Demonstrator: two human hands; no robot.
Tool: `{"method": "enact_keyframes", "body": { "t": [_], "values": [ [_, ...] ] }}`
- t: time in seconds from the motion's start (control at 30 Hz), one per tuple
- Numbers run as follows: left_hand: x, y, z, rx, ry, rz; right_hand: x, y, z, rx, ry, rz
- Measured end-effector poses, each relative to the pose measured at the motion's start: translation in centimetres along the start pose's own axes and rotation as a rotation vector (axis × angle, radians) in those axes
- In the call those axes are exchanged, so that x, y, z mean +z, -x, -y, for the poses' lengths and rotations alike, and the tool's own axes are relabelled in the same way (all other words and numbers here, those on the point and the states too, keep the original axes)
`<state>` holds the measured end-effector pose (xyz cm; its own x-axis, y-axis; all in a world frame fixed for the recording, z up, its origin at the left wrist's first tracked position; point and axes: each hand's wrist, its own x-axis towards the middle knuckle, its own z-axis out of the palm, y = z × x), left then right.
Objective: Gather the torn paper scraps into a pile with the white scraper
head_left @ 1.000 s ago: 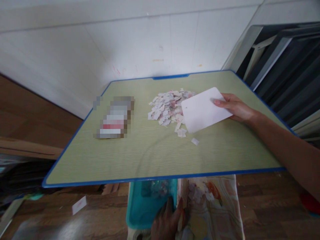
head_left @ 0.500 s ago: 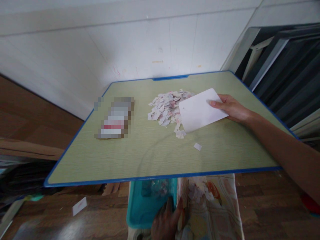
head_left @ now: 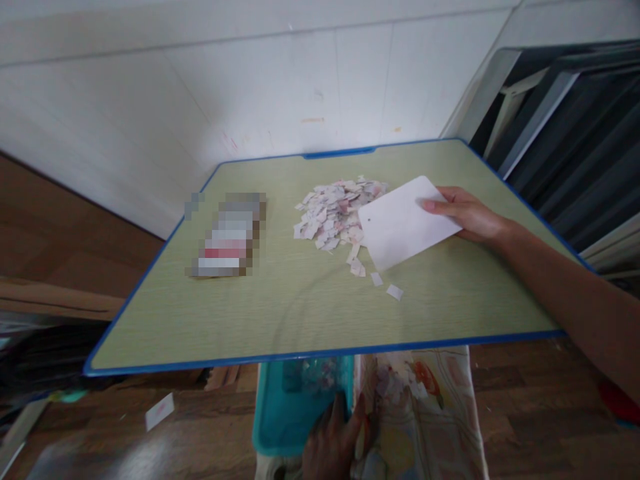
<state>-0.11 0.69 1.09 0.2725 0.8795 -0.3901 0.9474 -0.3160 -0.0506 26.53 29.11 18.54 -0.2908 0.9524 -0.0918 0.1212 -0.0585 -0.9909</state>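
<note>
My right hand (head_left: 467,210) is closed on a white card (head_left: 407,227) with rounded corners and a small dark spot near one corner, thumb on top. The card's left edge is against a heap of small cut paper pieces (head_left: 330,210) on the board. Several loose pieces lie below it, one of them a small paper slip (head_left: 395,292). Lower down, below the board's front edge, my left hand (head_left: 333,437) grips the right rim of a teal tray (head_left: 285,427), fingers inside and thumb outside. Paper pieces in clear plastic sit in the tray, partly hidden by the board.
The green board (head_left: 225,320) has a blue edge and stands against a white wall. A blurred-out flat item (head_left: 225,237) lies on its left. Patterned cloth (head_left: 425,427) with paper scraps spreads below. A paper slip (head_left: 160,411) lies on the wooden floor. Dark panels (head_left: 575,127) lean at right.
My right hand and the card have shifted slightly right and toward me. A small paper piece now shows on the board just below the card's lower corner. My left hand stays put.
</note>
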Motion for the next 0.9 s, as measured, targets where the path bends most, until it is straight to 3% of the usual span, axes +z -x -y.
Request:
{"method": "enact_keyframes", "body": {
  "t": [0.1,0.27,0.4,0.53,0.7,0.9],
  "values": [
    [0.2,-0.1,0.1,0.006,0.044,0.033,-0.1,0.0,0.1,-0.019,-0.012,-0.022],
    [-0.1,-0.1,0.3,0.035,0.064,0.067,-0.3,0.2,0.2,0.057,0.071,0.081],
    [-0.6,-0.2,0.3,0.031,0.112,0.118,-0.3,0.2,0.2,0.002,0.082,0.040],
    [-0.5,-0.3,0.2,0.028,0.139,0.149,-0.4,0.1,0.1,0.014,0.121,0.108],
    [0.0,0.0,-0.1,-0.001,0.060,0.009,-0.2,0.6,0.7,0.063,0.139,0.227],
    [0.0,0.1,-0.1,0.002,-0.013,-0.100,1.5,2.2,1.6,0.170,0.147,0.524]
  ]
}}
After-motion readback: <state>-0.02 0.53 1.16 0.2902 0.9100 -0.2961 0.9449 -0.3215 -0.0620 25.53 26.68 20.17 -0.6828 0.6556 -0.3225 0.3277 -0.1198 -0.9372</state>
